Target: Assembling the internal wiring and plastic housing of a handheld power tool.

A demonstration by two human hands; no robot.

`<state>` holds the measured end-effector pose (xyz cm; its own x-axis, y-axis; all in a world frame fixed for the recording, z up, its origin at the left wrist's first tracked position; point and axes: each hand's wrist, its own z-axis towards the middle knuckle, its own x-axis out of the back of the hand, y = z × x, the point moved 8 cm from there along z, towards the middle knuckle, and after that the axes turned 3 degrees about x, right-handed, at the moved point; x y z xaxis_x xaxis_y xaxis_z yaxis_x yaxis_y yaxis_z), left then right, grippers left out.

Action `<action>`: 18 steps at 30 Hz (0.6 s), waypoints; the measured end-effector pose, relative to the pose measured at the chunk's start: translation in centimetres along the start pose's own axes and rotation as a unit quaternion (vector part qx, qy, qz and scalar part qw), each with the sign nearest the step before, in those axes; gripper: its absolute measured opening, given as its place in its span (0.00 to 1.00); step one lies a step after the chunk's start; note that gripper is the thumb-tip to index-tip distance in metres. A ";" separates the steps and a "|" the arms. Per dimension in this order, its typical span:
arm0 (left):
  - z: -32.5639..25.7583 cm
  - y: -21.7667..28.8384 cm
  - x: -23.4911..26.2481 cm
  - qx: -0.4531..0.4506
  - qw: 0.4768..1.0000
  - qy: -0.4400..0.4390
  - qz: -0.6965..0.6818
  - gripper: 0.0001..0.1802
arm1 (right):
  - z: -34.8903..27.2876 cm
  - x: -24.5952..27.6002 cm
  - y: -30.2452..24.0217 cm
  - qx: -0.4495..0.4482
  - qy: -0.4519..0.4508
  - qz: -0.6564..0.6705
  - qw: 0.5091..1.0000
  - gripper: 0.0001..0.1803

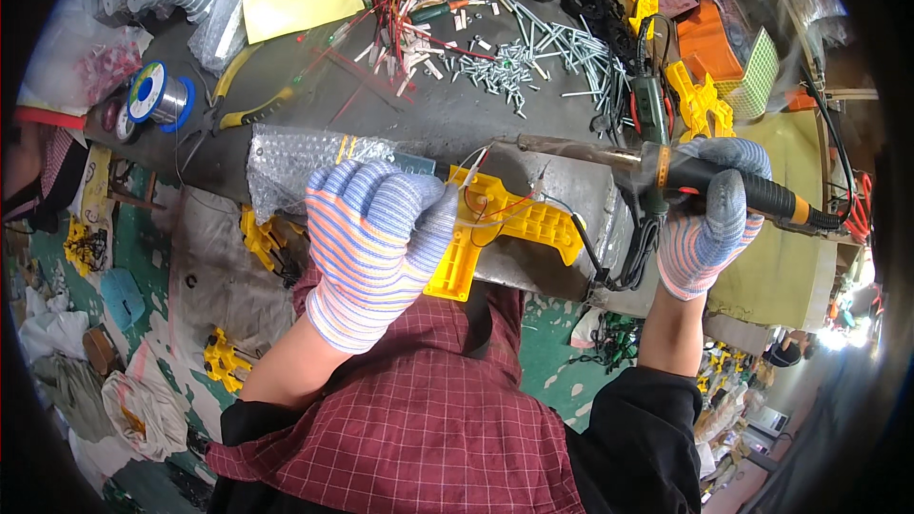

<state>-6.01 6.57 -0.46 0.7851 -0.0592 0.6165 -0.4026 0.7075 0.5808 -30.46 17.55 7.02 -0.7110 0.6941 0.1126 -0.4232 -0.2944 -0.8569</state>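
Note:
My left hand (381,243), in a striped knit glove, is closed with thumb and forefinger together. A thin wire with a pale sleeve (470,174) sticks out at their tips. Beside these fingers, at the bench's near edge, lies a yellow plastic housing (455,265) with red and dark wires on it. My right hand (712,219), gloved alike, is wrapped round the black handle of a soldering iron (752,187). Its metal barrel points left across the bench, and the tip ends just right of the wire.
Bubble wrap (286,167) lies left of the housing. Farther back are yellow-handled pliers (238,86), a solder spool (169,100), loose screws (519,62) and red wires (381,24). A dark corded screwdriver-like tool (650,109) and yellow parts (700,100) stand at right.

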 end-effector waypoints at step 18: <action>0.7 3.5 -0.8 -0.076 0.997 -0.011 -0.014 0.10 | -0.6 6.0 0.7 -0.068 0.065 0.044 0.995 0.10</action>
<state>-8.38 8.58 1.40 0.7842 -0.0944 0.6133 -0.3032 0.8040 0.5115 -34.68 21.91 6.81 -0.6601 0.7508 -0.0250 -0.2763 -0.2736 -0.9213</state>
